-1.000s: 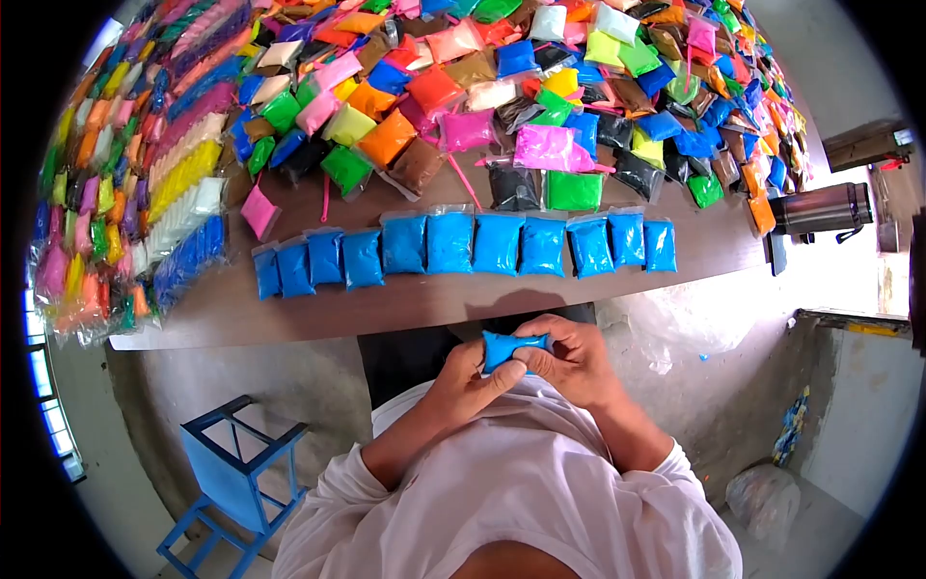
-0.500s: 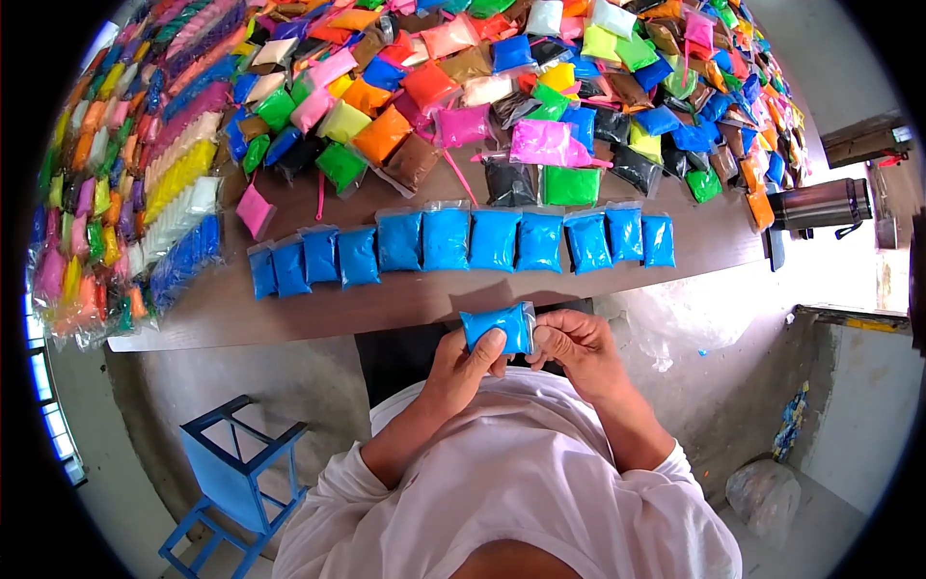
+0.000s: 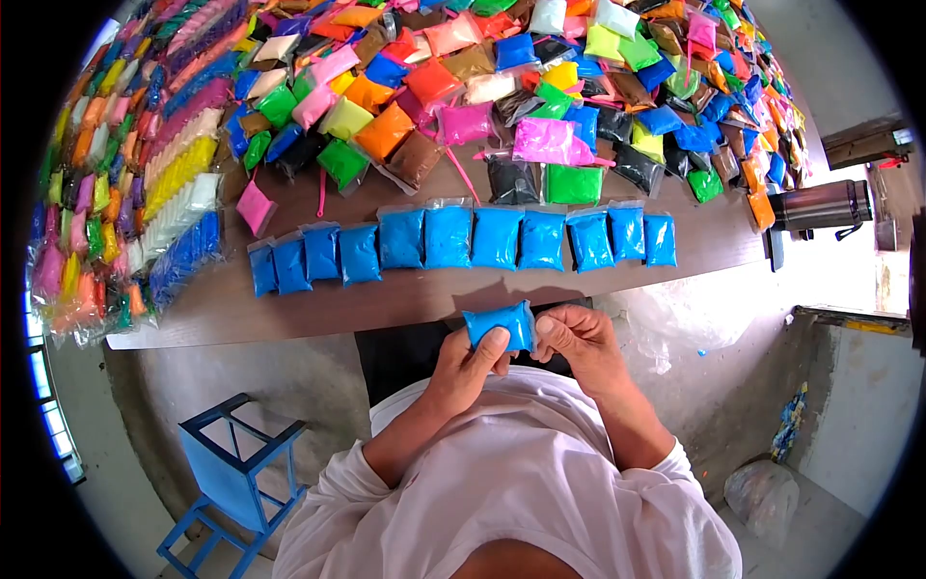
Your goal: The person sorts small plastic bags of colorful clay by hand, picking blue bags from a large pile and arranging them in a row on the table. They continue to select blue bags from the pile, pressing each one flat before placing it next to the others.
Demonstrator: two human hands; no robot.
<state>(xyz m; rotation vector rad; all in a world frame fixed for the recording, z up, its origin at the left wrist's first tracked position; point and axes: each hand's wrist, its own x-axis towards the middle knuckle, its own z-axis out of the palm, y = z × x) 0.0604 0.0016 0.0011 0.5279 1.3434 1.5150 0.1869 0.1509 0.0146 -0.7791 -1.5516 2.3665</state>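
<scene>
A blue packet [image 3: 502, 326] in clear plastic is held in front of my body, just off the table's near edge. My left hand [image 3: 466, 365] grips its left part, thumb lying across the front. At the packet's right end, the thumb and fingers of my right hand [image 3: 577, 345] pinch the clear plastic edge. Beyond my hands, a row of similar blue packets [image 3: 447, 237] lies side by side on the brown table [image 3: 376, 307].
A heap of packets in many colours [image 3: 386, 130] covers the table's far part. Bundled packets [image 3: 183, 207] are stacked at the left. A metal thermos [image 3: 820, 205] lies at the right edge. A blue chair [image 3: 231, 473] stands at lower left, a plastic bag [image 3: 762, 497] at lower right.
The clear strip at the packet's right end, upright before, now appears folded or turned down by my right fingers. Both hands stay in nearly the same place.
</scene>
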